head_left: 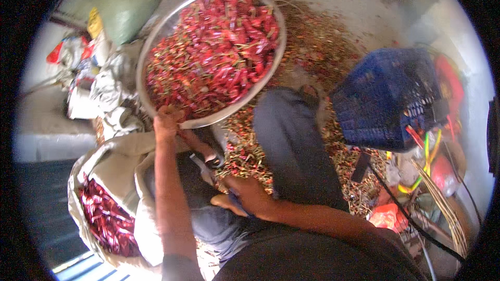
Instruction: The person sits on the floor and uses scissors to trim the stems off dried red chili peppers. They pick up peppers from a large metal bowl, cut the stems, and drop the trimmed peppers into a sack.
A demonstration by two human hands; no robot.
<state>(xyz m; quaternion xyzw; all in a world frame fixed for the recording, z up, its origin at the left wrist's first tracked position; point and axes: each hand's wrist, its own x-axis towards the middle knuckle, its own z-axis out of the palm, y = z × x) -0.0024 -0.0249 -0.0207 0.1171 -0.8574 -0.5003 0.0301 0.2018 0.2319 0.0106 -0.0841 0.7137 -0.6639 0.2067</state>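
Note:
My left hand point(166, 117) grips the near rim of a wide steel basin point(147, 80), which is heaped with red dried chillies point(213, 52), many with stems. My right hand point(245, 195) rests low over my dark-trousered lap, its fingers curled around something dark that I cannot make out. Beside my left forearm stands an open white woven sack point(107, 156) with glossy dark-red chillies point(107, 221) inside.
A blue plastic crate point(380, 93) sits to my right, near tangled cables and bundled sticks point(448, 213). Chilli stems and scraps point(312, 31) litter the floor. A green sack point(125, 5) and crumpled white sacks point(112, 88) lie at upper left. My bent knee point(284, 119) is right of the basin.

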